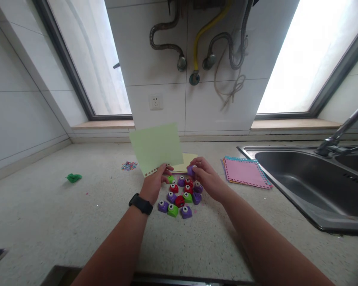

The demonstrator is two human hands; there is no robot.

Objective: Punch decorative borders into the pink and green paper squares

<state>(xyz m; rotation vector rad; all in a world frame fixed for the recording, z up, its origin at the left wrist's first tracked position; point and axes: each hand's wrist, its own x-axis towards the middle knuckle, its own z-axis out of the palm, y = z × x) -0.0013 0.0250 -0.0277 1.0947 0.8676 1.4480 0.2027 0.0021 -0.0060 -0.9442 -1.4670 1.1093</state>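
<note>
My left hand [154, 183] pinches the lower corner of a light green paper sheet [156, 147] and holds it upright above the counter; its bottom edge shows punched holes. A black watch is on that wrist. My right hand [205, 174] grips a small purple paper punch [191, 171] just right of the sheet's corner. Below both hands lies a cluster of several small punches [180, 197] in purple, red and green. A pale yellow sheet [187, 162] lies flat behind the hands.
A stack of coloured sheets with a pink one on top [245, 171] lies right of the hands, beside a steel sink [316, 186] with a tap [340, 135]. Paper confetti [129, 165] and a green scrap [74, 177] lie to the left. Hoses hang on the tiled wall.
</note>
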